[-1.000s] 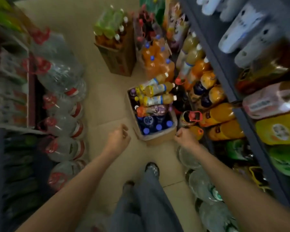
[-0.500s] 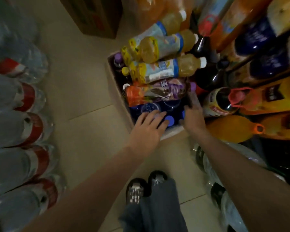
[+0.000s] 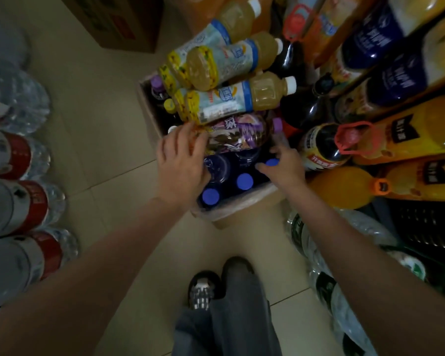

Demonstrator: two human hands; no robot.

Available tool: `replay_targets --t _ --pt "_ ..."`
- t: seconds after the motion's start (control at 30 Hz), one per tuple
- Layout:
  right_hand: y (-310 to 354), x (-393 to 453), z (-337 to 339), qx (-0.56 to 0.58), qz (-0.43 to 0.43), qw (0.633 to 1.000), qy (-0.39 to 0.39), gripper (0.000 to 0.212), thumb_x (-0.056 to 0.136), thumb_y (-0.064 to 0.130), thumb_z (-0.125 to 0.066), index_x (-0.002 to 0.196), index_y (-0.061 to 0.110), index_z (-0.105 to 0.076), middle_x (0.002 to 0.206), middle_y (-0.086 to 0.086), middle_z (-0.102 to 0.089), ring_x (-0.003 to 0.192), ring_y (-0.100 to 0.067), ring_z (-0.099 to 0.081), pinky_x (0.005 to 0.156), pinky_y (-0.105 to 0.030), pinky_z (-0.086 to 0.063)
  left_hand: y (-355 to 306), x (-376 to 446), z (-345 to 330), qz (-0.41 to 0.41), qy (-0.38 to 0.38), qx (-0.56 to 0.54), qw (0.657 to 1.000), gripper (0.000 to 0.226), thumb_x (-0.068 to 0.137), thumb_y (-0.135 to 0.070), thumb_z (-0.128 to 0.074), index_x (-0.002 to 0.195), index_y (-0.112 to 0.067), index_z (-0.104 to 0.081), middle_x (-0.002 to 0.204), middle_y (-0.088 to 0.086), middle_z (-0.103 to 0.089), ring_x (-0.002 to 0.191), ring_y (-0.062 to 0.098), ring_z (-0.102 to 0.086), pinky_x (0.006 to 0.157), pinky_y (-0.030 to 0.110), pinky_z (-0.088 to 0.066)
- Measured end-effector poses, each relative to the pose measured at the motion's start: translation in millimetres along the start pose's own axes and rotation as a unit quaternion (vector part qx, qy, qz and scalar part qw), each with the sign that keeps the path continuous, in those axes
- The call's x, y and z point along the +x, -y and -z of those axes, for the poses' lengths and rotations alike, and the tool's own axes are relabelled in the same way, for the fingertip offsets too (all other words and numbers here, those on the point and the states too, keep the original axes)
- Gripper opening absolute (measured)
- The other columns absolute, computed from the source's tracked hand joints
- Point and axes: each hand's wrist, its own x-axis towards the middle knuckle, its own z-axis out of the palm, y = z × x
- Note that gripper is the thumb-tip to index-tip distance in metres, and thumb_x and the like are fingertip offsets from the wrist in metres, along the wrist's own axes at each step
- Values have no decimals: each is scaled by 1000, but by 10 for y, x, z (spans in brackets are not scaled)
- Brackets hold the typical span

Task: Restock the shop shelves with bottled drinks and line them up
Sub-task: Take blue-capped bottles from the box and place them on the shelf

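An open cardboard box point(image 3: 242, 210) on the floor holds upright dark bottles with blue caps point(image 3: 244, 181). Across its top lie three yellow juice bottles point(image 3: 231, 98) and a purple-labelled bottle point(image 3: 239, 133). My left hand point(image 3: 181, 160) reaches into the box, its fingers over the base end of the purple-labelled bottle and a blue bottle top. My right hand point(image 3: 284, 167) is at the box's right side, fingers curled around a blue-capped bottle point(image 3: 271, 162).
Large orange juice bottles point(image 3: 406, 142) and dark soda bottles fill the low shelf on the right. Big water jugs with red labels point(image 3: 18, 201) line the left. Another cardboard box point(image 3: 118, 21) stands farther back. My shoe point(image 3: 203, 291) is on the tiled floor.
The view has closed in on the box. My left hand has slid forward onto the purple-labelled bottle, and my right hand has shifted onto a blue cap.
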Motion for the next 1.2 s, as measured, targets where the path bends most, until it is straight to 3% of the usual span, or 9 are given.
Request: replay_targets --t 0.2,0.33,0.5,0.7,0.83,0.9,1.0,1.1,1.2 --pt "326 -199 -170 81 -36 995 -40 84 78 24 -74 144 8 -25 149 -8 -31 138 -28 -26 112 -37 -24 245 74 46 128 67 -82 986 62 76 -24 -69 131 -13 -44 139 17 -37 122 41 -38 96 49 -37" --pt "437 -46 -309 163 -65 983 -45 91 78 23 -74 146 6 -16 151 -9 -26 140 -29 -22 112 -36 -22 288 130 -64 115 107 -155 975 76 75 -15 -72 140 -18 -31 142 14 -27 121 38 -39 100 44 -37" --pt "350 -9 -326 176 -43 981 -73 90 76 26 -76 145 9 -22 148 -7 -33 138 -24 -27 109 -31 -23 298 292 -76 101 133 -135 977 74 79 -12 -67 141 -16 -26 140 18 -27 121 39 -38 102 41 -34" --pt "289 134 -312 129 -69 989 6 77 68 25 -82 133 8 -46 131 -10 -56 122 -26 -50 101 -33 -42 275 310 -5 115 154 -101 976 71 80 -22 -67 139 -12 -29 140 17 -29 120 38 -36 101 41 -31" --pt "238 88 -343 106 -27 994 -28 73 65 26 -84 127 9 -51 127 -8 -59 118 -24 -54 95 -31 -43 97 124 -150 -60 -34 -8 998 45 74 -9 -59 118 -20 -55 125 13 -56 112 35 -48 84 46 -45" --pt "202 80 -359 80 4 996 -31 71 64 29 -84 125 11 -53 124 -7 -61 116 -23 -56 92 -29 -43 33 96 -271 -164 -31 41 985 53 70 -10 -62 120 -26 -56 130 9 -55 118 31 -41 90 52 -43" --pt "126 129 -299 7 38 999 -19 70 64 32 -83 124 11 -54 125 -9 -60 118 -25 -53 97 -32 -43 -47 100 -293 -160 19 73 984 73 59 -15 -78 127 -26 -54 139 6 -42 125 31 -32 97 61 -38" --pt "-95 120 -181 -201 57 978 20 68 71 32 -78 129 12 -49 135 -12 -47 128 -30 -40 105 -39 -36 -63 -28 -339 -209 -26 55 976 49 76 -10 -61 124 -22 -57 136 7 -50 125 27 -37 100 57 -34" --pt "-255 77 -126 -301 67 951 8 60 77 29 -73 129 12 -47 128 -16 -50 122 -33 -39 97 -42 -36 -118 -165 -418 -266 -9 68 962 45 85 -10 -43 127 -19 -56 137 6 -51 126 24 -46 104 45 -29"
